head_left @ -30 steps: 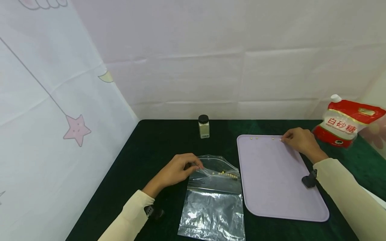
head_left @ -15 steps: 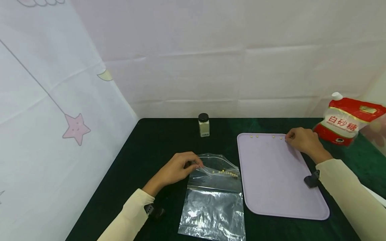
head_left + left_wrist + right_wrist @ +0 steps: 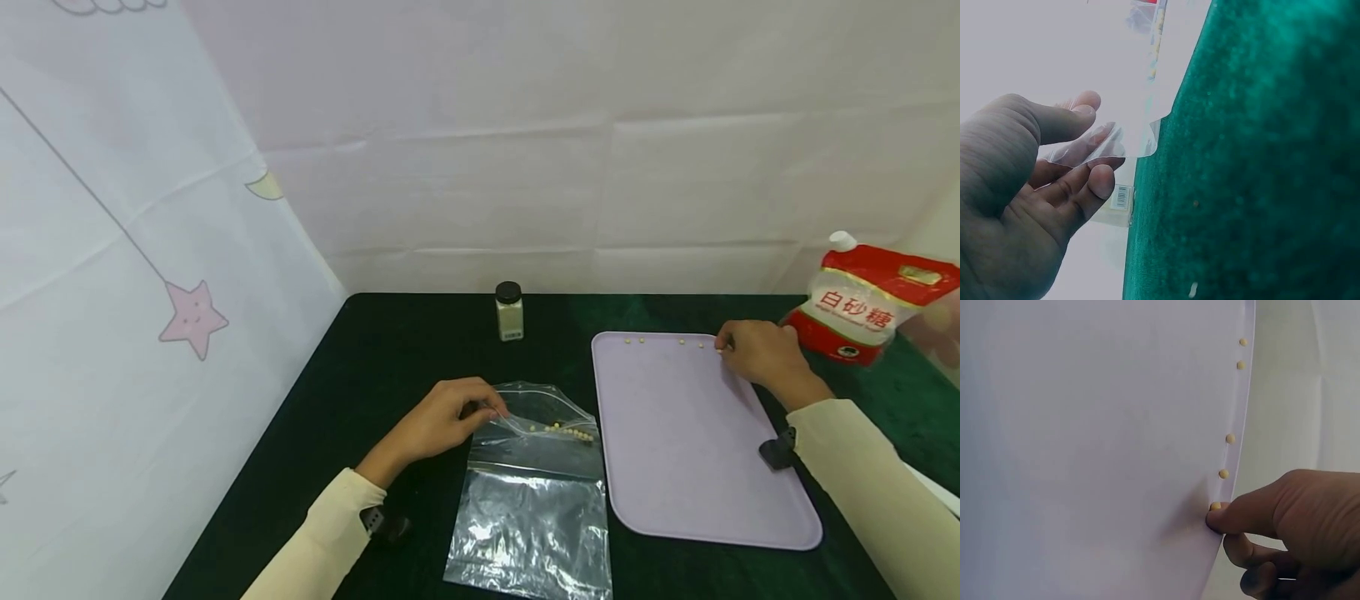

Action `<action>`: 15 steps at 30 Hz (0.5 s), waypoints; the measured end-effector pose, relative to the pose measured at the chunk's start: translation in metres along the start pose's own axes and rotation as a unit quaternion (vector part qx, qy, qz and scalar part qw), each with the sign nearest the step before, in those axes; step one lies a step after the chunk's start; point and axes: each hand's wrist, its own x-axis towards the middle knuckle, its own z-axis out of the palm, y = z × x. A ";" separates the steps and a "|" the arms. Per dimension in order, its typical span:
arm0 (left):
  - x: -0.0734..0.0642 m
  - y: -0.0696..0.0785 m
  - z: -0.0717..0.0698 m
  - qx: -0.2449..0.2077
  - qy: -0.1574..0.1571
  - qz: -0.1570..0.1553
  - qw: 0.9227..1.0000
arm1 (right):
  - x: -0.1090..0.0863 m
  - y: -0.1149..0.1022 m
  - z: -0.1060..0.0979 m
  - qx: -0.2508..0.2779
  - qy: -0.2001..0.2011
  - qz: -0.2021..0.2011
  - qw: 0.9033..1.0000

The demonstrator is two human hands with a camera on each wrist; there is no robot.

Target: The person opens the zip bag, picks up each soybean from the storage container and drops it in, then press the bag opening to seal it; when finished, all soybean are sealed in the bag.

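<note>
My left hand (image 3: 450, 421) pinches the mouth of a clear zip bag (image 3: 528, 525) between thumb and fingers; the left wrist view shows the thin plastic (image 3: 1110, 142) folded there. Several pale yellow soybeans (image 3: 573, 433) lie inside near the bag's mouth. At the far right corner of a lilac tray (image 3: 705, 467), my right hand (image 3: 757, 354) pinches a soybean (image 3: 1215, 505) with its fingertips, right at the rim. More soybeans (image 3: 1230, 439) lie spaced in a row along that far edge.
A small jar (image 3: 509, 317) with a black lid stands behind the bag. A red and white sugar pouch (image 3: 855, 308) with a white cap is behind the right hand. Dark green cloth (image 3: 420, 350) covers the table, with a pale curtain (image 3: 480, 167) behind.
My right hand has shifted slightly right along the tray's far edge, leaving one soybean lying to the left of its fingertips. The left hand keeps its hold on the bag.
</note>
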 end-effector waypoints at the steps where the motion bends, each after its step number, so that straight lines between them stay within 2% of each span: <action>1: 0.000 0.000 0.000 0.000 0.001 0.001 1.000 | 0.000 0.000 0.000 -0.005 0.004 -0.005 1.000; 5: 0.000 0.000 0.000 -0.001 0.003 0.002 1.000 | 0.000 0.000 -0.001 -0.023 0.011 -0.020 0.999; 11: -0.001 0.000 0.000 -0.002 0.000 0.001 1.000 | -0.001 -0.001 -0.002 -0.018 -0.033 -0.018 0.999; 15: 0.000 0.000 0.000 -0.001 0.000 -0.001 1.000 | -0.001 -0.001 -0.002 -0.011 -0.028 -0.016 0.999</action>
